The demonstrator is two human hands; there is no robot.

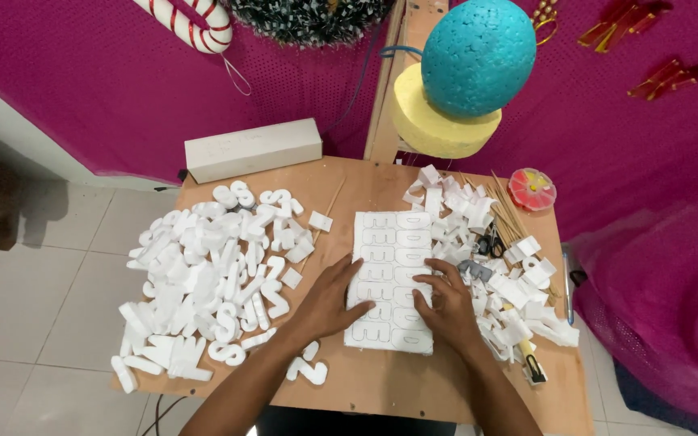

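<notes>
A white foam sheet (391, 278) scored with rows of letter outlines lies near the middle of the desk (365, 379), long side running from 12 to 6 o'clock. The left hand (329, 299) lies flat at the sheet's 9 o'clock edge, fingers spread and reaching onto the lower rows; its grip is open and closes on nothing, only pressing. The right hand (446, 303) rests on the sheet's 3 o'clock side, fingers bent and fingertips pushing into the foam near the lower right letters, again pressing rather than holding. At 9 o'clock from the sheet lies a big heap of cut letters (203, 282); at 3 o'clock a pile of scraps (494, 266) touches the sheet's edge, with scissors (490, 242) and thin sticks (506, 211) partly buried in it, and a small knife (532, 367) lies near the desk's 5 o'clock corner. The foam looks brittle, so uneven pressure from the bent fingers could probably snap a thin stroke of a letter or crack the sheet across a row instead of along the outlines. A sheet pinned only at its lower half may lift or slide towards 12 o'clock. Loose pieces could get lost among the scraps, and a careless sweep could knock letters off the desk's 9 o'clock edge, where some already overhang.
</notes>
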